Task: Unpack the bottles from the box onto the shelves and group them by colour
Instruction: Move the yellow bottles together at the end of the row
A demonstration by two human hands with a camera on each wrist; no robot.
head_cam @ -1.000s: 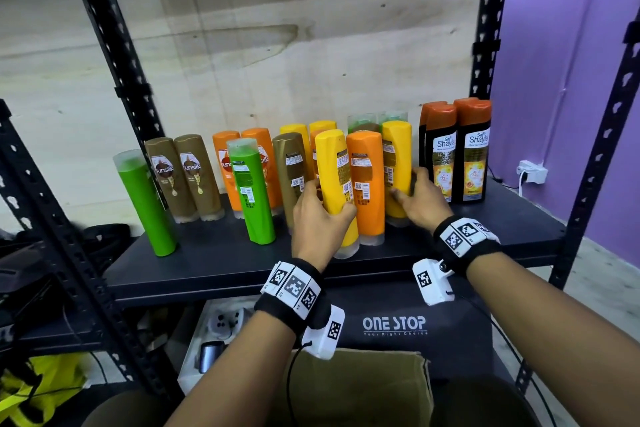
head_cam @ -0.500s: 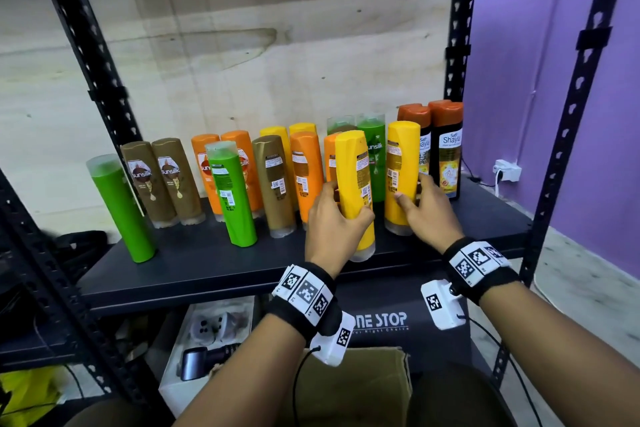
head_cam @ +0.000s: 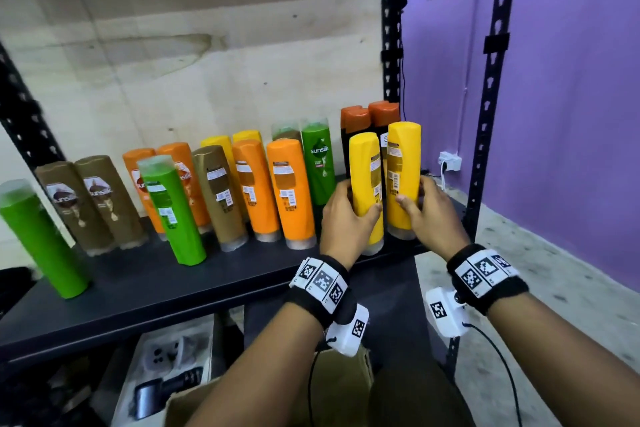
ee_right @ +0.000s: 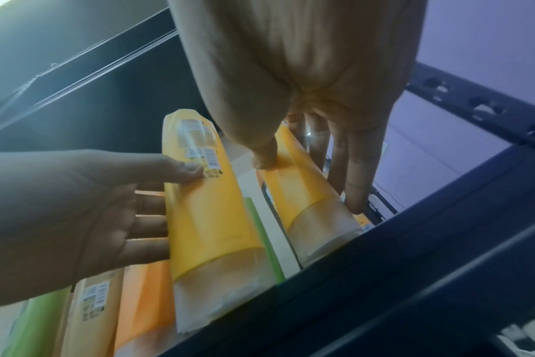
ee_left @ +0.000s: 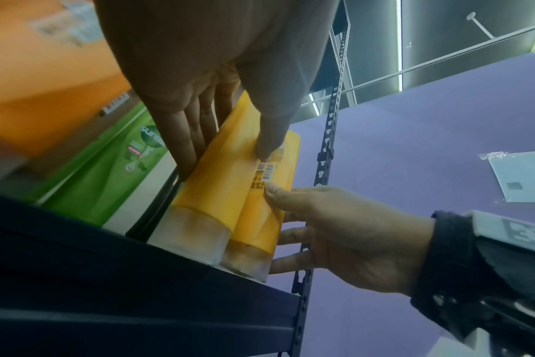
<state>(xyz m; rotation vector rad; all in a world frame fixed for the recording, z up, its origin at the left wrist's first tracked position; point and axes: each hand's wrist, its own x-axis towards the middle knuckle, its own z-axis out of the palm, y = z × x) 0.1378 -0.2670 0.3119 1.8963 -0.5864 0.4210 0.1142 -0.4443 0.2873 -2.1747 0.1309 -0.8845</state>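
So the two yellow plastic bottles have been carried across to the right end of the black metal shelf [head_cam: 221, 291] over the last second; earlier they were being gripped mid-row among the orange ones, and now they're parked side by side at centre right of the head view, right in front of the pair of dark bottles with rust-orange caps [head_cam: 370, 116]. The left yellow bottle [head_cam: 365, 184] is gripped by the left hand [head_cam: 341, 215], thumb across the front label and fingers wrapped behind; the right yellow bottle [head_cam: 401, 177] is gripped the same way by the right hand [head_cam: 433, 211]. Both clear caps look to be down on the shelf, though that's a judgement from the wrist views.

What that means: a yellow pair is being formed, but two more yellow bottles [head_cam: 232, 142] are left in the back row at mid frame, so the yellow group probably isn't finished; browns, greens and oranges are mixed in the row too.

Room-wise it's tight; the left bottle is seated very close to the front lip of the shelf, and the right one is near the upright post [head_cam: 485, 149]. Open shelf is seen at lower left of the frame, in front of the brown bottles [head_cam: 93, 204]; the cardboard box [head_cam: 346, 378] is sat below.
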